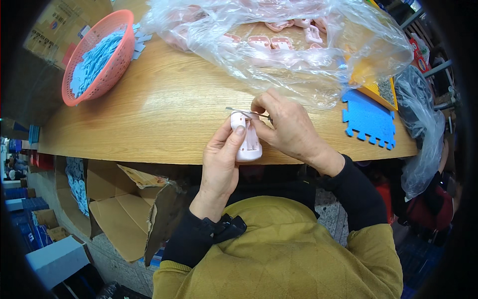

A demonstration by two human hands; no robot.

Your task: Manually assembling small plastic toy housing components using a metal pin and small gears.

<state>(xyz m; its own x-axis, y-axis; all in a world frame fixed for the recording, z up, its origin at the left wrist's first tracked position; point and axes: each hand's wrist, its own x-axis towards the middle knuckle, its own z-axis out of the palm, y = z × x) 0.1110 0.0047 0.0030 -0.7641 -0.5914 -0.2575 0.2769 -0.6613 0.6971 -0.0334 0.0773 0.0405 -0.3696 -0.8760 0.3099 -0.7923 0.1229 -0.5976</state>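
Observation:
Near the front edge of the table, my left hand (pixel 219 162) grips a pale pink plastic housing (pixel 250 152), its thumb pressed on the front. The housing is hollow, with a long slot and small holes facing up. From the right, my right hand (pixel 296 127) pinches a thin metal tool (pixel 236 109) that lies across the housing's upper end. Fingers cover part of the tool, so its exact kind cannot be made out.
A coral basket (pixel 116 63) of light blue pieces stands on the table's left. Clear plastic sheeting (pixel 308 79) with several pink parts (pixel 282 43) spreads at the back. On the right lie a blue foam mat (pixel 369 118) and a yellow tray (pixel 393 99). An open carton (pixel 122 219) sits below left.

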